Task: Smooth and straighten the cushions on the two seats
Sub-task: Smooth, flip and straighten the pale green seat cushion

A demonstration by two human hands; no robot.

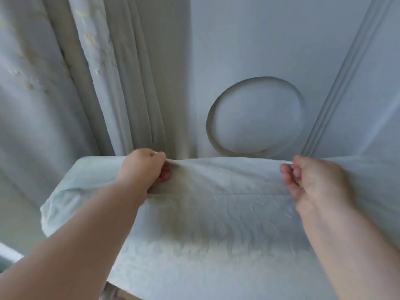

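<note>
A pale, quilted seat cushion (216, 224) with a wavy stitched pattern fills the lower middle of the head view. Its fabric is pulled up into a ridge along the far edge. My left hand (145, 167) is closed on that far edge at the left. My right hand (311, 180) pinches the same edge further right, fingers curled around the cloth. Both forearms reach in from the bottom corners. The cushion's left end (62, 204) looks rounded and slightly rumpled. The seat under it is hidden.
Pale curtains (104, 72) hang in folds at the back left. A white wall with a round moulding (255, 115) and a ribbed vertical trim (346, 83) stands right behind the cushion. A bit of dark floor or frame (110, 291) shows at the bottom.
</note>
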